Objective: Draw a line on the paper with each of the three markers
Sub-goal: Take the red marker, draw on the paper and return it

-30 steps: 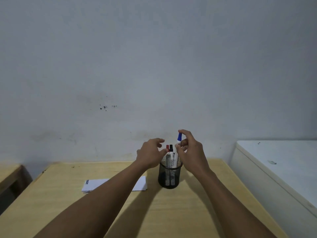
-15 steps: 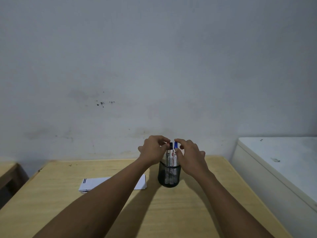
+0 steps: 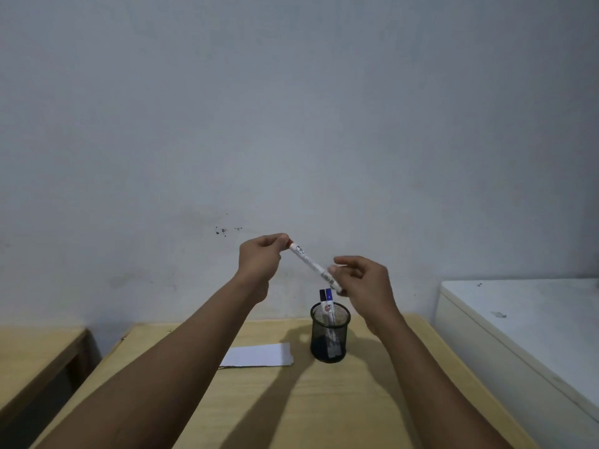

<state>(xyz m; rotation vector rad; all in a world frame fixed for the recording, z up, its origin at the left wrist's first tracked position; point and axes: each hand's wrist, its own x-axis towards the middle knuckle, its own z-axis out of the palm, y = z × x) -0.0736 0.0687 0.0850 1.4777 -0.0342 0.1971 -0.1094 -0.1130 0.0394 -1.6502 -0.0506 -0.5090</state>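
Note:
A white marker with a red cap (image 3: 310,263) is held slanted in the air above the black mesh cup (image 3: 330,333). My left hand (image 3: 262,258) pinches its red cap end at the upper left. My right hand (image 3: 364,284) grips the lower end of its barrel. In the cup stand a black-capped marker (image 3: 322,295) and a blue-capped marker (image 3: 329,295), upright. White paper (image 3: 259,354) lies flat on the wooden desk (image 3: 324,403), left of the cup, partly hidden by my left forearm.
A white cabinet top (image 3: 531,315) borders the desk on the right. A second wooden table (image 3: 35,354) stands at the left across a dark gap. A grey wall rises right behind the desk.
The blue marker went back into the cup. My left hand lifted the red-capped marker out, and my right hand took hold of its lower end.

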